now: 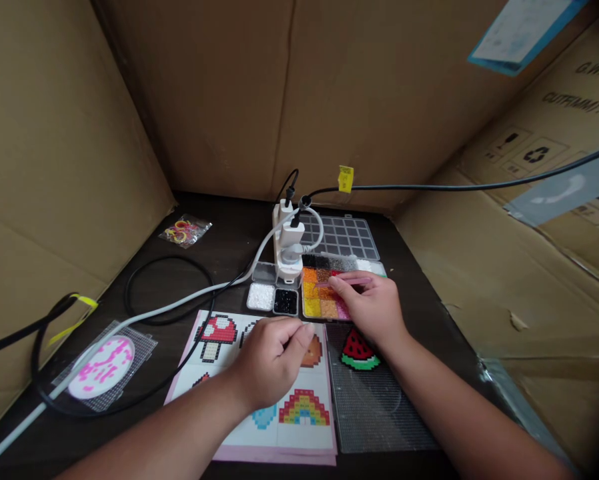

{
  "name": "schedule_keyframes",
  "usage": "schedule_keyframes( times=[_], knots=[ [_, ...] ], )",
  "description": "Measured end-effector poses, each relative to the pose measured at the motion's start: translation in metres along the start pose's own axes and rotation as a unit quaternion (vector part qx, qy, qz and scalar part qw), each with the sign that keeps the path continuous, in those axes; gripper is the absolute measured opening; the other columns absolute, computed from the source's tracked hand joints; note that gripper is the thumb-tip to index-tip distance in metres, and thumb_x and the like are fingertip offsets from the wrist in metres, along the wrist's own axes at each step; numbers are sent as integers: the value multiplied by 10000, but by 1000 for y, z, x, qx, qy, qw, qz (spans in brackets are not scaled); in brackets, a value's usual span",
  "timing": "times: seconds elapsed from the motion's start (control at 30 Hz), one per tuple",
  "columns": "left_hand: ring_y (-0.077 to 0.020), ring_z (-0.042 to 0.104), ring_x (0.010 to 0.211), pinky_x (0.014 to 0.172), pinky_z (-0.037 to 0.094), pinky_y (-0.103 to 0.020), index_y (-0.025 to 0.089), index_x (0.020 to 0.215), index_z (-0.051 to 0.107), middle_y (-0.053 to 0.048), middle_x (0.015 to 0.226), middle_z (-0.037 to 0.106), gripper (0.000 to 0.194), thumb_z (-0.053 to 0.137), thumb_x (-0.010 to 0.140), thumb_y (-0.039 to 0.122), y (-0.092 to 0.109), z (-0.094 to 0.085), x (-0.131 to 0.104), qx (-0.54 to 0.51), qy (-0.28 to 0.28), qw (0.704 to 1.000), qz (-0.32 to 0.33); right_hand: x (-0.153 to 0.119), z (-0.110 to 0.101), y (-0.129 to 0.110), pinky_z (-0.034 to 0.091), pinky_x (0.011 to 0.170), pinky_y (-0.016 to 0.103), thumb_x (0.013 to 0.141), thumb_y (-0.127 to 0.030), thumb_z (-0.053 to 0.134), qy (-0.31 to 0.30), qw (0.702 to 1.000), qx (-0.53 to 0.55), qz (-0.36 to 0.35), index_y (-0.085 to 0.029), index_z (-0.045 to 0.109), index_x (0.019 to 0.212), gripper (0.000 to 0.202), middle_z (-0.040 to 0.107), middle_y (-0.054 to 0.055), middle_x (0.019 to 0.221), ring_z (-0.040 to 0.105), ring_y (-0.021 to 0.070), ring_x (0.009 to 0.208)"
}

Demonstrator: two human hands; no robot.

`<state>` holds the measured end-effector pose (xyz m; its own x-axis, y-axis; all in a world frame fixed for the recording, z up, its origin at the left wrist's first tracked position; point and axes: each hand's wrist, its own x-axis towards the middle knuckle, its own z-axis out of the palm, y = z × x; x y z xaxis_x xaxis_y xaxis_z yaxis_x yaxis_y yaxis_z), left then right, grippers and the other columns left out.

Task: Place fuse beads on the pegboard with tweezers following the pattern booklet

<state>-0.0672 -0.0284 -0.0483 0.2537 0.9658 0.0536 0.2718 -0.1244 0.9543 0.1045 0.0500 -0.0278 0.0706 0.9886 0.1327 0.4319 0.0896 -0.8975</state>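
Note:
Pink tweezers (362, 281) are pinched in my right hand (377, 303), above the bead box (312, 308) with compartments of orange, yellow, brown, red and other colours. Their tips are over the orange and brown beads; whether they grip a bead is too small to tell. My left hand (274, 357) is closed over the pattern sheet (239, 437), its thumb pointing right; what it holds, if anything, is hidden. Beside my right forearm, a watermelon slice of beads (360, 351) sits on a clear pegboard (379, 417). Small trays of white beads (261, 297) and black beads (285, 302) stand above the sheet.
A white power strip (279, 250) with plugs stands behind the small trays. A grey cable (179, 301) and black cables cross the left side. A pink-and-white oval piece (103, 367) lies on a mesh board; a small plastic bag (184, 231) lies farther back. Cardboard walls (219, 100) surround the table.

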Motion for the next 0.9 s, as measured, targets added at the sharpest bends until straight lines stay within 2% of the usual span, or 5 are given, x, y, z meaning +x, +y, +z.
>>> schedule_keyframes(
  times=[0.2, 0.9],
  knots=[
    [-103, 340, 565, 557, 259, -260, 183, 584, 310, 38, 565, 349, 419, 378, 947, 382, 1, 0, 2, 1, -1, 1000, -6, 0, -2, 1, 556, 597, 315, 705, -367, 723, 24, 999, -6, -28, -145, 721, 695, 222, 736, 95, 703, 696, 216, 649],
    [-103, 336, 560, 550, 252, -263, 186, 582, 303, 41, 562, 345, 418, 381, 946, 374, 0, 0, 0, 6, -1, 1000, 2, 2, -2, 7, 546, 602, 319, 699, -335, 713, 36, 998, -42, -34, -150, 720, 683, 186, 730, 88, 695, 679, 201, 631]
  ],
)
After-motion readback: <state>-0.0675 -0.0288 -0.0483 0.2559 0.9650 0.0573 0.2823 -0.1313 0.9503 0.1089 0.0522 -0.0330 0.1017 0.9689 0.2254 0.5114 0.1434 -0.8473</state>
